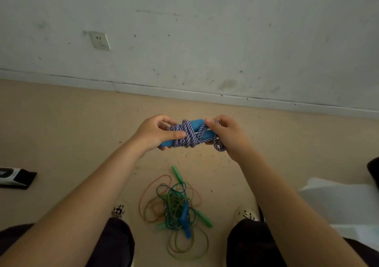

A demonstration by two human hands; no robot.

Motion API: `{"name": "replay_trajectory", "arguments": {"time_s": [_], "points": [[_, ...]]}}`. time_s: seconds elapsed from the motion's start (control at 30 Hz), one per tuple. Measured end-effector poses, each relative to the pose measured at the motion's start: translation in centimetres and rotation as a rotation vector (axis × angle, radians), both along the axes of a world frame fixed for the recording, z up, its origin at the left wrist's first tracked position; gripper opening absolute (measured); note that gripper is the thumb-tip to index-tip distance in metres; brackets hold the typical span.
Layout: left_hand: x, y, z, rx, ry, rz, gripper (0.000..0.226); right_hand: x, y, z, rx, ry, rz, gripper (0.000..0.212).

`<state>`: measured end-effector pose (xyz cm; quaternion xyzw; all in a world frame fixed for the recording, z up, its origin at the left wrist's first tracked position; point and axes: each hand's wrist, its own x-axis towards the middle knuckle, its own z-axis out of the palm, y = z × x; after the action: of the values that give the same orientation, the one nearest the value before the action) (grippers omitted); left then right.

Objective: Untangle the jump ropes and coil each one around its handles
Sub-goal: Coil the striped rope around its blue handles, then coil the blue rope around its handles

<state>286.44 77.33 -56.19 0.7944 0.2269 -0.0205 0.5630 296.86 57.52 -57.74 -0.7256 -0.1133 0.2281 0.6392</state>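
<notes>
Done: striped rope (pixel 189 136) wound round blue handles (pixel 196 124)
Grip: left hand (pixel 155 133) and right hand (pixel 227 135) both clutch it
Left: tangled ropes (pixel 176 207) on near floor (pixel 61 133)

blue handles (pixel 196 125) mostly hidden under braided rope (pixel 187 136), hands.

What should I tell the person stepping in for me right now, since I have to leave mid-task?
Left hand grips the blue handles at their left end. Right hand pinches the purple-white braided rope, wound around the handles; a last loop hangs under that hand.
Done: this rope is nearly coiled.
Left: secure its end. Then sort the tangled pile of thin ropes on the floor, with green handles and a blue one.
</notes>
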Motion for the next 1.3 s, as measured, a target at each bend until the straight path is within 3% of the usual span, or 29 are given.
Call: {"name": "replay_trajectory", "arguments": {"time_s": [0.13, 0.27, 0.33, 0.43, 0.53, 0.67, 0.77, 0.87, 1.0, 1.13, 1.3], "points": [[3.4, 0.0, -11.9, -0.144, 0.051, 0.293, 0.033, 2.6, 0.8, -10.7, -0.065, 0.226, -0.15, 0.025], [5.8, 0.7, -21.3, -0.089, 0.125, 0.304, 0.035, 5.0, 2.7, -19.3, -0.185, 0.344, -0.175, 0.031], [7.6, 2.1, -24.0, -0.026, 0.086, 0.305, 0.036, 6.9, 4.4, -21.5, -0.14, 0.349, -0.166, 0.042], [9.5, 4.2, -26.5, 0.074, 0.067, 0.257, 0.062, 9.1, 6.6, -24.0, -0.121, 0.342, -0.174, 0.073], [8.4, 4.9, -29.5, 0.094, 0.225, 0.22, 0.078, 8.2, 6.6, -26.5, -0.383, 0.279, -0.193, 0.09], [3.8, 3.2, -33.2, 0.134, 0.384, 0.133, 0.047, 3.3, 5.0, -30.5, -0.629, 0.331, -0.016, 0.068], [0.7, 1.5, -34.9, 0.108, 0.472, 0.134, 0.053, -0.7, 4.4, -33.0, -0.698, 0.426, 0.214, 0.061], [-1.5, 0.3, -36.1, 0.095, 0.536, 0.067, 0.068, -4.0, 4.5, -34.6, -0.653, 0.465, 0.246, 0.059], [-2.3, -0.2, -36.0, -0.113, 0.545, 0.057, 0.048, -5.4, 4.0, -35.6, -0.517, 0.565, 0.185, 0.032], [-1.2, 0.8, -32.4, -0.187, 0.498, -0.006, 0.023, -4.2, 3.4, -32.5, -0.459, 0.517, 0.141, 0.03], [0.0, -0.3, -24.3, -0.353, 0.333, 0.102, 0.017, -2.9, 3.2, -24.0, -0.287, 0.438, 0.104, 0.022]]}}
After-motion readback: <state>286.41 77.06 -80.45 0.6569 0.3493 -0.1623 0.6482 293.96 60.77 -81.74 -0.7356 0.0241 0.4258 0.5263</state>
